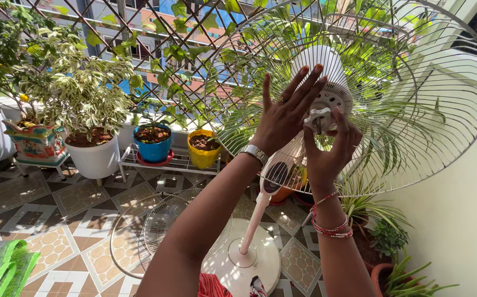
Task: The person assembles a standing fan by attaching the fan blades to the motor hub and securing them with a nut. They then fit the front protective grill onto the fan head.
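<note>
A white pedestal fan stands in front of me with its rear wire guard (pixel 447 110) mounted and no blades on it. At its centre, the motor housing (pixel 326 66) shows a small white plastic nut (pixel 319 118) on the shaft. My right hand (pixel 329 148) pinches that nut with fingertips and thumb. Beside the motor hub my left hand (pixel 282 115) is held up with its fingers spread, resting against the guard and holding nothing. The fan's pole (pixel 255 220) runs down to its round white base (pixel 260 258).
The front wire guard (pixel 167 225) lies on the tiled floor left of the base. Potted plants line the lattice wall: white pot (pixel 92 157), blue pot (pixel 152 144), yellow pot (pixel 202 151). A green bag (pixel 7 269) lies bottom left. A cream wall (pixel 464 220) is on the right.
</note>
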